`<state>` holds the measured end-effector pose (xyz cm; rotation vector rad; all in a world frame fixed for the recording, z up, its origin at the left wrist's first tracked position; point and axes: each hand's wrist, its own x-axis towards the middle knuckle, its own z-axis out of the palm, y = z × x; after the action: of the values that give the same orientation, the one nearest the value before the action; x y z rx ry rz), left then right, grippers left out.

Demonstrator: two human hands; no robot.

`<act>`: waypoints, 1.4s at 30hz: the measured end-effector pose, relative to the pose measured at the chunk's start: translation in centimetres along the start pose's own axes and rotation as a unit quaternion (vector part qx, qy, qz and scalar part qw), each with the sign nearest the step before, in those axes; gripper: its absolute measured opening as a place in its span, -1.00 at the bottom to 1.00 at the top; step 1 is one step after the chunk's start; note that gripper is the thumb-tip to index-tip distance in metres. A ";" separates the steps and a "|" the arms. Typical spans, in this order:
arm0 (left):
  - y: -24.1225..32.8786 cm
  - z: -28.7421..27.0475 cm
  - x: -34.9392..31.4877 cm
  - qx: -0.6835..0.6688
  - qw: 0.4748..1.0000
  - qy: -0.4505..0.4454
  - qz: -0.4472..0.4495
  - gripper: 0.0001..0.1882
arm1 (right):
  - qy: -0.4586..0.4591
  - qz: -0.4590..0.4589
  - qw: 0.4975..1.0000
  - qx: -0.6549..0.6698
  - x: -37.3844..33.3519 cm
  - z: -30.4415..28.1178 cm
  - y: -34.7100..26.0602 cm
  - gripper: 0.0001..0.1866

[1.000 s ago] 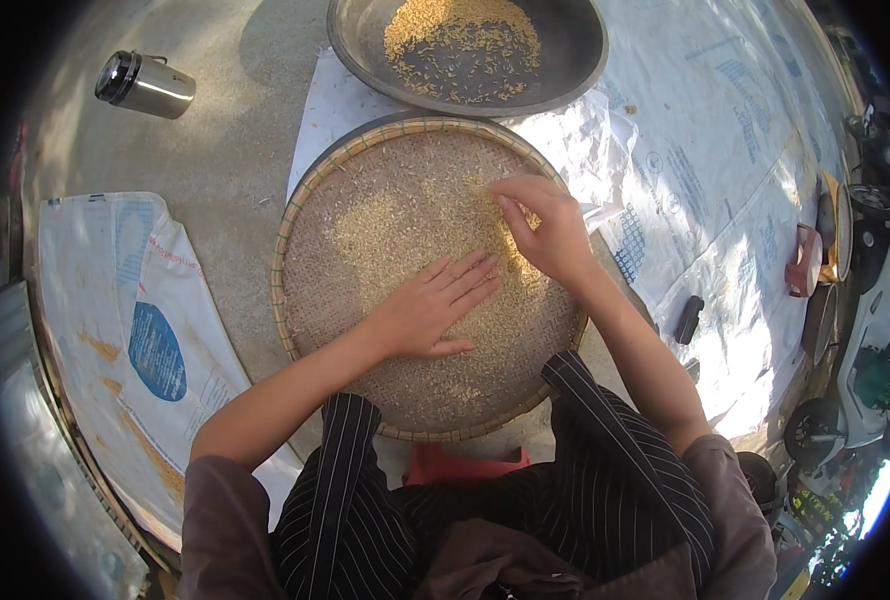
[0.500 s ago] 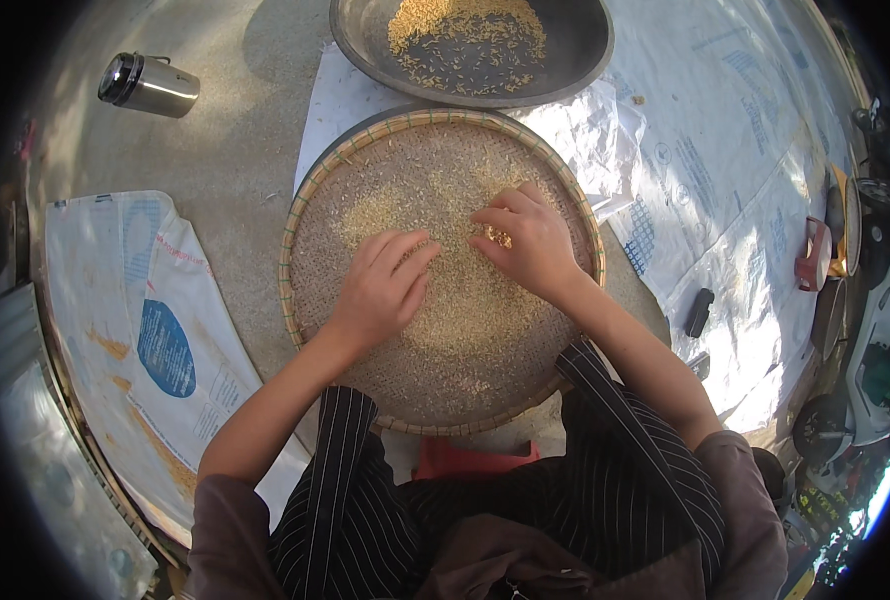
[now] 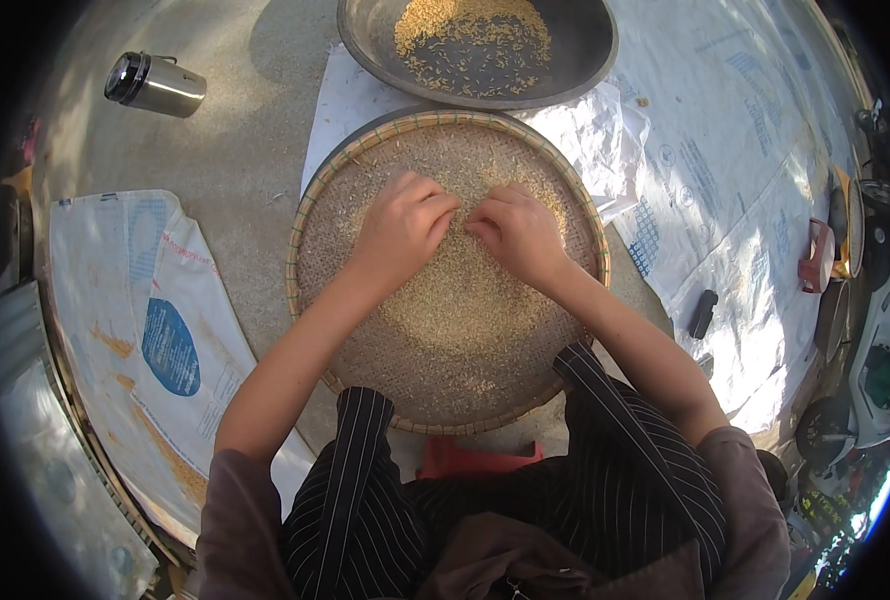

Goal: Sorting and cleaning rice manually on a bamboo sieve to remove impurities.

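A round, shallow woven tray (image 3: 296, 270) with a bound rim lies in front of me at my knees. Pale grain (image 3: 475, 325) is spread across its middle. Over the far half of the grain, my left hand (image 3: 405, 230) has its fingers curled and the thumb drawn in to the fingertips. Close to its right, my right hand (image 3: 521, 235) is pinched the same way, fingertips facing the left ones across a small gap. Whatever the fingers hold is hidden or too small to make out. Beyond the tray stands a dark bowl (image 3: 583, 70) with golden unhusked grain (image 3: 470, 18).
A steel flask (image 3: 170, 88) lies at the far left. White sacking (image 3: 105, 235) covers the ground on the left, and a pale plastic sheet (image 3: 710, 130) on the right. A small black object (image 3: 703, 314) rests there. Something red (image 3: 475, 459) shows between my knees.
My left hand has moved away from me and slightly right, its fingers curling in. The right hand's fingers have closed; the golden grains visible at them before are now hidden.
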<state>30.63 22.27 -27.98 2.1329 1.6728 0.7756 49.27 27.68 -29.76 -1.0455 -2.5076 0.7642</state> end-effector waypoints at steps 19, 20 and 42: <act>0.3 0.1 2.3 -0.016 0.989 -0.126 -0.078 -0.88 | 0.111 0.091 0.973 0.183 10.7 -10.5 0.0 -0.89; 0.8 -0.8 3.8 -0.059 0.969 -0.189 -0.145 -0.90 | 0.156 0.062 0.969 0.179 11.9 -10.9 0.9 -0.85; -2.2 0.1 7.0 -0.073 0.990 0.033 -0.114 -0.81 | -0.196 0.010 0.979 0.048 0.2 -2.6 1.8 -0.96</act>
<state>30.10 29.58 -27.77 1.7977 1.7941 0.8775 51.40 29.79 -28.70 -0.9643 -2.7482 1.1860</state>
